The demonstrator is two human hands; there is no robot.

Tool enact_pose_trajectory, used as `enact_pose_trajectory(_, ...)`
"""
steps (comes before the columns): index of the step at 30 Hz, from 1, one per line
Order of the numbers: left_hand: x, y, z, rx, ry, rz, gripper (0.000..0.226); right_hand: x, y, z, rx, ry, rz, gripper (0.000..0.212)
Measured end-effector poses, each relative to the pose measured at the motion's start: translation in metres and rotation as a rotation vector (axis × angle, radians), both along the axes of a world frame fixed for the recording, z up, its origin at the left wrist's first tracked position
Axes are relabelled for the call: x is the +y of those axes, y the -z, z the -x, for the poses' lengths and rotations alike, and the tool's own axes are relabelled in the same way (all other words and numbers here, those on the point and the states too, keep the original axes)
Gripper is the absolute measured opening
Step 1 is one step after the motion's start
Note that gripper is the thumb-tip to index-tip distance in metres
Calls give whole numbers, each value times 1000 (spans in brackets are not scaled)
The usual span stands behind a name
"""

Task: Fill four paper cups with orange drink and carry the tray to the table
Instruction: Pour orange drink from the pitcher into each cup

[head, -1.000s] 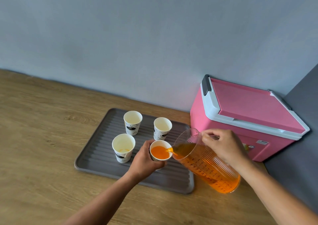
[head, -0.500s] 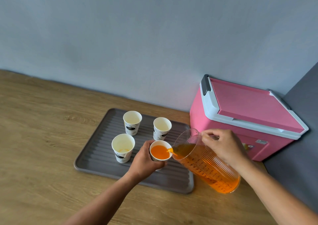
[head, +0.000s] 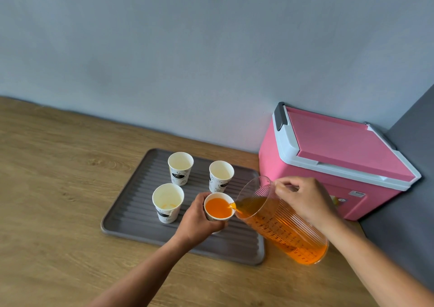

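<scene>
A grey ribbed tray lies on the wooden counter. Three white paper cups stand on it: one at the back left, one at the back right, and one at the front left with a trace of orange at its bottom. My left hand grips a fourth cup over the tray, nearly full of orange drink. My right hand tilts a clear ribbed pitcher of orange drink, its spout at the cup's rim with a thin stream running in.
A pink cooler box with a white rim stands shut against the wall, right behind the pitcher. A dark grey surface rises at the far right. The wooden counter stretches left of the tray.
The orange drink in the held cup has risen slightly. Both hands, the pitcher and the other cups stay where they were.
</scene>
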State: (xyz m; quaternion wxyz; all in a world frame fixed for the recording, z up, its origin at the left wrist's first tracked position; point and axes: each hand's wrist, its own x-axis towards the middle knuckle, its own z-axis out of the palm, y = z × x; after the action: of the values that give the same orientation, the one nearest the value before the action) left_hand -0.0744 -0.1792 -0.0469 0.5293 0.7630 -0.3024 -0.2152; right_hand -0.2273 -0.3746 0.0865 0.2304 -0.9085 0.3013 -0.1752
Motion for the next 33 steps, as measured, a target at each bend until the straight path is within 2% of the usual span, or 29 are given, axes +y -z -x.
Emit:
enact_pose_trajectory(12, 1, -2, 0, 8, -15, 1, 72, 3, 2, 3, -27, 9, -42, 21)
enact_pose_trajectory(18, -1, -5, -2, 11, -28, 8, 71, 4, 9, 5, -133, 50, -94, 25)
enact_pose_trajectory(21, -2, -5, -4, 10, -36, 3, 70, 7, 10, 8, -180, 92, -140, 18)
enact_pose_trajectory(33, -3, 9, -5, 12, -79, -53, 74, 12, 5, 21, -390, 189, -239, 32)
